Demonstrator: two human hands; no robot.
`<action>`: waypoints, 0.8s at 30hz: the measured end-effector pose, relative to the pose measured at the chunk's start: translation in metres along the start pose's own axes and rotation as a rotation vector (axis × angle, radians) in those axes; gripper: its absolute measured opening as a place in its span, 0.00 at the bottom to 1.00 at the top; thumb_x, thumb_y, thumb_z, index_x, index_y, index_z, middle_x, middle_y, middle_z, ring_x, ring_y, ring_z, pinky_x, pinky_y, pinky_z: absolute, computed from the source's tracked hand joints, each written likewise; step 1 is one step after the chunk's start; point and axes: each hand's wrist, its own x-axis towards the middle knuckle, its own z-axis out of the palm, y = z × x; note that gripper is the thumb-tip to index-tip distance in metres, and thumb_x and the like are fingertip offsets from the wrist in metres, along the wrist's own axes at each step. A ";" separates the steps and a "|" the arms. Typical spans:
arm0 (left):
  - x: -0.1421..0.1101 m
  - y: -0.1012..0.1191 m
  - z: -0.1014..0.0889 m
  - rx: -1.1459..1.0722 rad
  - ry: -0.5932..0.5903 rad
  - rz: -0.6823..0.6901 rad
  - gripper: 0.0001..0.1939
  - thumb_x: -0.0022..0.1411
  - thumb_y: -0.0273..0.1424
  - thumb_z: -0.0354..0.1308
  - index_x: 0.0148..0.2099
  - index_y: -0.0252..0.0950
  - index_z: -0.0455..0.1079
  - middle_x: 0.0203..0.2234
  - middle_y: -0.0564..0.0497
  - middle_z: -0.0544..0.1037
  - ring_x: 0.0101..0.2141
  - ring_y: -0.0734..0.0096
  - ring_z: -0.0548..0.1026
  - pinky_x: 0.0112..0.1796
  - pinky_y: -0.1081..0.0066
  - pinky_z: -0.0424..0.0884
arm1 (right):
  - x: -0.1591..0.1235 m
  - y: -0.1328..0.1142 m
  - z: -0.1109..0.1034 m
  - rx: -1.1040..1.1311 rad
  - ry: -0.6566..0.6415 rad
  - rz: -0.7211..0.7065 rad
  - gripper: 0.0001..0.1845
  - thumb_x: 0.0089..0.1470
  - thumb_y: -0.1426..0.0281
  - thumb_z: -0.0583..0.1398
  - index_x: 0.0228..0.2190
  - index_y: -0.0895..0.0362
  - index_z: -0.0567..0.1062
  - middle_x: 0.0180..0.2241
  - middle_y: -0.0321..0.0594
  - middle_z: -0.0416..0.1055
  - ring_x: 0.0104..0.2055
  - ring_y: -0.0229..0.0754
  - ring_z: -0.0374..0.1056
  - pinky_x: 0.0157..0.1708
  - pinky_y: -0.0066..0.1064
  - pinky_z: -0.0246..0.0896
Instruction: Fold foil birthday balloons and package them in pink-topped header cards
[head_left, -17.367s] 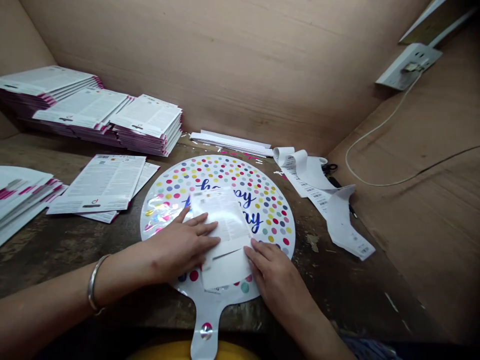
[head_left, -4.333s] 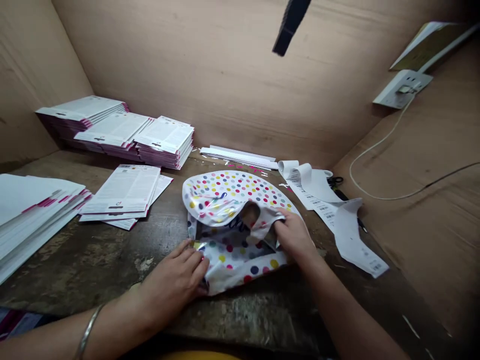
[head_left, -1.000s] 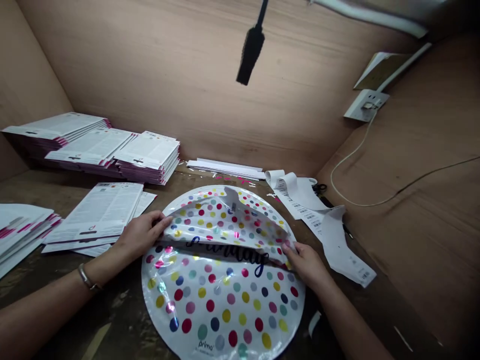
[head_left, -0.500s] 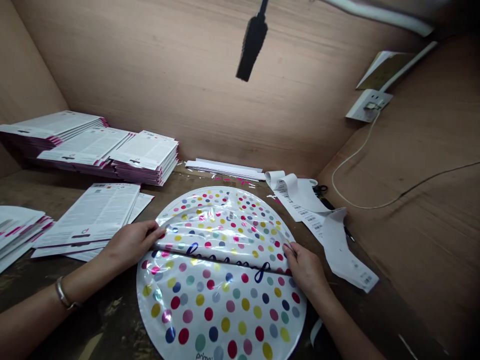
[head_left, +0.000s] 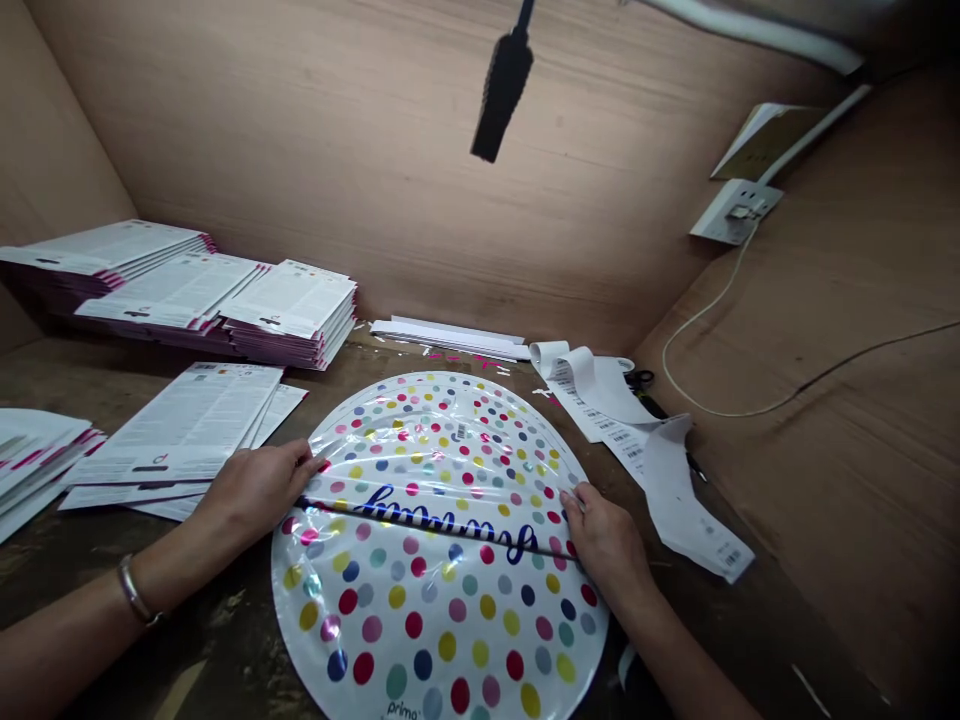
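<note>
Dotted balloon (head_left: 450, 585) lies on the table (head_left: 225, 635), its far half flatter than a second ago, left hand (head_left: 259, 490) and right hand (head_left: 611, 540) pinching opposite edges; crosswise fold (head_left: 450, 529) thus looks nearly settled.

Left hand (head_left: 259, 490) and right hand (head_left: 609, 537) pinch, well apart.

White balloon (head_left: 450, 610) with multicoloured dots and blue lettering (head_left: 412, 512)

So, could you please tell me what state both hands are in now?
Left hand: closed, gripping the dotted sheet at its left.
Right hand: closed, gripping its right.
</note>
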 end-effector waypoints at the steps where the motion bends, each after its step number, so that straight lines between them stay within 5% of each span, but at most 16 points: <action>1: 0.000 0.001 0.000 0.055 0.014 0.005 0.20 0.63 0.45 0.40 0.34 0.40 0.69 0.26 0.44 0.78 0.31 0.51 0.76 0.27 0.67 0.59 | 0.001 0.000 -0.001 -0.010 -0.007 0.000 0.17 0.61 0.62 0.46 0.33 0.55 0.71 0.28 0.44 0.74 0.33 0.47 0.71 0.29 0.32 0.55; 8: 0.003 0.011 -0.011 0.361 0.022 0.059 0.20 0.66 0.37 0.38 0.41 0.32 0.70 0.28 0.37 0.78 0.32 0.44 0.76 0.32 0.56 0.65 | 0.005 -0.008 0.000 -0.061 -0.025 0.014 0.16 0.60 0.62 0.47 0.35 0.55 0.71 0.29 0.45 0.75 0.33 0.47 0.72 0.28 0.32 0.55; 12: -0.015 0.052 -0.003 0.278 0.193 0.223 0.23 0.64 0.28 0.41 0.58 0.28 0.62 0.55 0.32 0.66 0.56 0.43 0.62 0.51 0.49 0.58 | 0.004 -0.009 -0.001 -0.082 -0.027 0.008 0.17 0.61 0.63 0.46 0.36 0.56 0.71 0.29 0.46 0.75 0.33 0.48 0.72 0.29 0.33 0.58; 14: -0.030 0.081 0.010 0.113 0.086 0.439 0.27 0.66 0.33 0.42 0.66 0.35 0.50 0.64 0.41 0.53 0.62 0.50 0.51 0.58 0.51 0.49 | 0.003 -0.011 -0.005 -0.097 -0.034 0.001 0.18 0.62 0.62 0.45 0.37 0.57 0.71 0.29 0.47 0.75 0.33 0.50 0.72 0.29 0.35 0.60; 17: -0.049 0.114 0.029 -0.035 -0.140 0.655 0.31 0.67 0.42 0.43 0.68 0.40 0.42 0.65 0.46 0.47 0.64 0.54 0.45 0.60 0.52 0.44 | -0.012 -0.026 -0.011 -0.124 -0.016 -0.026 0.20 0.62 0.64 0.45 0.42 0.60 0.72 0.36 0.53 0.75 0.40 0.54 0.71 0.37 0.42 0.63; 19: -0.056 0.121 0.038 -0.051 -0.182 0.677 0.31 0.67 0.45 0.42 0.68 0.42 0.42 0.66 0.47 0.46 0.64 0.53 0.42 0.60 0.50 0.41 | -0.033 -0.048 -0.012 -0.107 0.038 -0.186 0.22 0.62 0.67 0.46 0.51 0.64 0.67 0.51 0.57 0.68 0.55 0.56 0.62 0.51 0.47 0.57; 21: -0.058 0.119 0.042 -0.045 -0.173 0.678 0.30 0.67 0.45 0.42 0.67 0.42 0.44 0.66 0.47 0.45 0.64 0.52 0.40 0.60 0.50 0.40 | -0.058 -0.070 -0.008 -0.024 0.043 -0.498 0.26 0.61 0.68 0.48 0.59 0.66 0.59 0.62 0.55 0.53 0.65 0.54 0.45 0.60 0.47 0.46; 24: -0.055 0.111 0.044 -0.033 -0.145 0.683 0.30 0.67 0.44 0.43 0.67 0.42 0.45 0.66 0.46 0.45 0.64 0.53 0.40 0.60 0.50 0.40 | -0.085 -0.072 0.003 0.116 -0.139 -0.740 0.35 0.59 0.59 0.51 0.62 0.64 0.50 0.65 0.49 0.42 0.67 0.50 0.37 0.63 0.46 0.41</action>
